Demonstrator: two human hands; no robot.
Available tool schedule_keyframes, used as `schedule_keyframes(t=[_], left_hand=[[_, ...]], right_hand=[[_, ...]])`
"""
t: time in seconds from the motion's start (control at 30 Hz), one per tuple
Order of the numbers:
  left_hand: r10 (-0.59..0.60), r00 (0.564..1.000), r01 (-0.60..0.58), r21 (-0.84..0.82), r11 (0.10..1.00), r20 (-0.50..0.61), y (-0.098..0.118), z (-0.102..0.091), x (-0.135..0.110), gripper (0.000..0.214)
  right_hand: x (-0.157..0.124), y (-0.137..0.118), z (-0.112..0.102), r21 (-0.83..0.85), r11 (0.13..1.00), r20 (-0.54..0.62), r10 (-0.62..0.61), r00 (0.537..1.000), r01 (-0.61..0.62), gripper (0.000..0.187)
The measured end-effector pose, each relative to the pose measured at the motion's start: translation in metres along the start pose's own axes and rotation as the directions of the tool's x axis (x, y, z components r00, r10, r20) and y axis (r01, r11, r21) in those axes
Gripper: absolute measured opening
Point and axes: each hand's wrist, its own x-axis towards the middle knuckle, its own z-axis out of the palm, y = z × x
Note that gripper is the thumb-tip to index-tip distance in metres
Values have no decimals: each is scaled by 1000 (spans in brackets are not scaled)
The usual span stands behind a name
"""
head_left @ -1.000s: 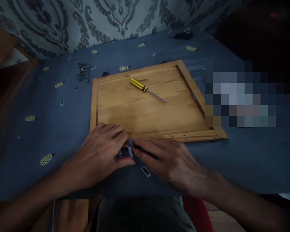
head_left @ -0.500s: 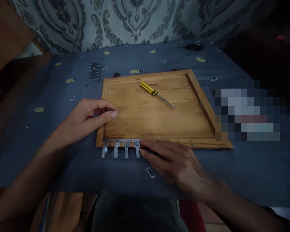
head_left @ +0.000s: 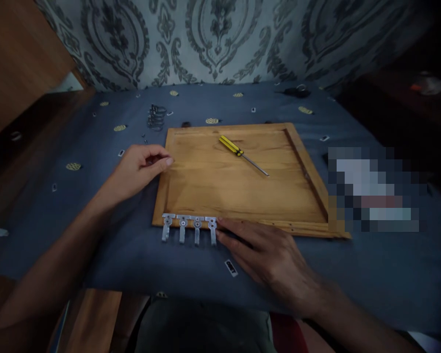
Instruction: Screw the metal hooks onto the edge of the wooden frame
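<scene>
A wooden panel [head_left: 224,189] with a raised frame lies on the cloth. Along its near left edge stand several T-shaped metal brackets in a row, their arms jutting over the edge. My right hand [head_left: 275,250] presses its fingertips against the right side of the rightmost metal bracket [head_left: 212,229]. Over the panel's left edge, my left hand [head_left: 141,166] has its thumb and fingers drawn together; whatever is between them is hidden. A screwdriver [head_left: 232,146] with a yellow and black handle rests on the panel, its tip toward the near right.
Metal rings [head_left: 156,117] are stacked behind the panel's left corner, with tiny screw-like bits [head_left: 144,138] nearby. A dark tool [head_left: 297,91] lies at the back right. A blurred-out object [head_left: 375,191] is right of the panel. Patterned curtain [head_left: 220,39] hangs behind.
The whole view has shifted, so the scene sits lower. My left hand has drawn back slightly to the left, toward the panel's edge. My right hand stays at the same bracket.
</scene>
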Motion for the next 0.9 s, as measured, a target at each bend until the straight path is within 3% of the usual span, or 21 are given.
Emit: schedule_keyframes(t=[0.23, 0.4, 0.67, 0.9], left_hand=[[-75, 958, 130, 185, 974, -278, -67, -32, 30, 24], [-112, 929, 216, 269, 939, -354, -99, -43, 45, 37], [-116, 951, 215, 341, 915, -288, -101, -30, 69, 35], [-195, 922, 316, 357, 879, -335, -96, -26, 90, 37]], right_hand=[[-1, 8, 13, -68, 997, -115, -54, 992, 46, 38], [-1, 12, 21, -118, 991, -166, -87, 982, 68, 41], [-3, 13, 27, -92, 994, -196, -75, 978, 58, 43], [-1, 14, 25, -105, 992, -205, -86, 975, 66, 40]])
